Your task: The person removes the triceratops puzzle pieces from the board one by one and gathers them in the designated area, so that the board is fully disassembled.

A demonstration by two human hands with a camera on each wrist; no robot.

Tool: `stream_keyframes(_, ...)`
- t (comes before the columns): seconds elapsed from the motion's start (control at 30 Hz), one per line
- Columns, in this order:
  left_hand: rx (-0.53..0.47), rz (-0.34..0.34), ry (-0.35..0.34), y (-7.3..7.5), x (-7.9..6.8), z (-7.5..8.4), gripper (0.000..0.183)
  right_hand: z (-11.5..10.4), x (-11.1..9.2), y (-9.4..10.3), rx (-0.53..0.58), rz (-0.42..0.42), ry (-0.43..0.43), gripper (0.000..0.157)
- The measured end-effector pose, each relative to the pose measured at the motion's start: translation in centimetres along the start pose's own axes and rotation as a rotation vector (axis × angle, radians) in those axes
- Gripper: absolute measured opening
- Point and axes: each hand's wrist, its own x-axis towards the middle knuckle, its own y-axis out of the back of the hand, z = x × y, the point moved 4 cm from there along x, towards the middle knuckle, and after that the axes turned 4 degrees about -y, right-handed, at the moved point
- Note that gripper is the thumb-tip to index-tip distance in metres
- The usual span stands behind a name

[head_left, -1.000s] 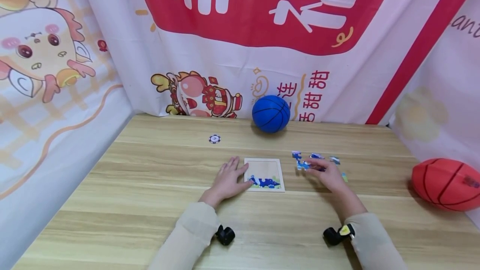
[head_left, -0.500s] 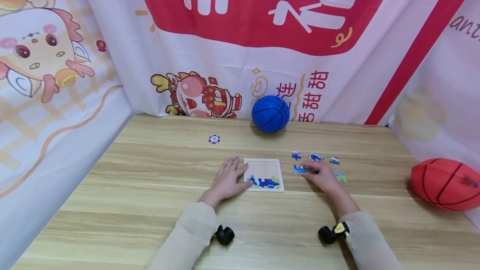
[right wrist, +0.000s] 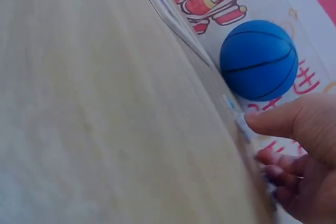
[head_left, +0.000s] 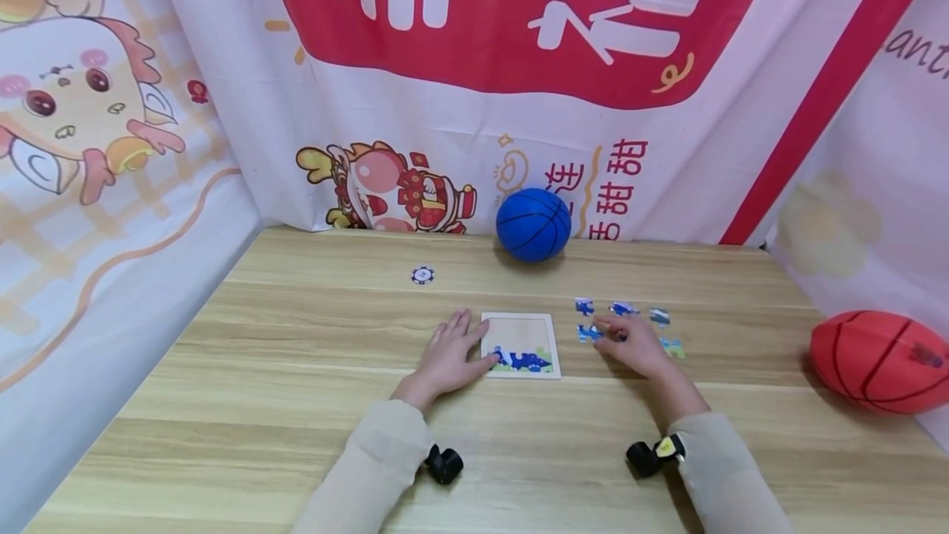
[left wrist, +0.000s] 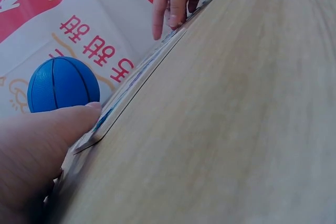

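Hands at the puzzle

Left hand (head_left: 450,355) flat, fingers straight, touching the tray's (head_left: 521,325) left edge. Right hand (head_left: 631,344) on a loose piece (head_left: 589,334) just right of the tray (fingers curled over it, pinch unclear). Blue ball (head_left: 533,224) behind.

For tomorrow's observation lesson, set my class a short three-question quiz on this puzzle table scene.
1. True or false: the left hand rests beside the puzzle tray, its thumb at the tray's edge.
2. Which ball stands at the backdrop behind the tray? A orange B blue C green
3. Fill in: the right hand touches a loose puzzle ____.

Key: 1 true. 2 B, the blue ball. 3 piece.
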Motion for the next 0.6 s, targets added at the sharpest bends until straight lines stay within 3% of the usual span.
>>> stream_keyframes(0.13, -0.022, 0.001, -0.006, 0.2, 0.0, 0.3, 0.061, -2.1, -0.4, 0.1, 0.013, -0.017, 0.003, 0.044)
stream_keyframes(0.4, -0.032, -0.048, -0.15, -0.5, -0.2, 2.7, 0.051, -5.1, -1.5, -3.2, 0.191, -0.124, 0.005, 0.04)
stream_keyframes(0.6, -0.011, -0.077, -0.145, -1.1, -0.6, 3.3, 0.04, -5.3, -2.1, -4.8, 0.143, -0.116, 0.074, 0.036)
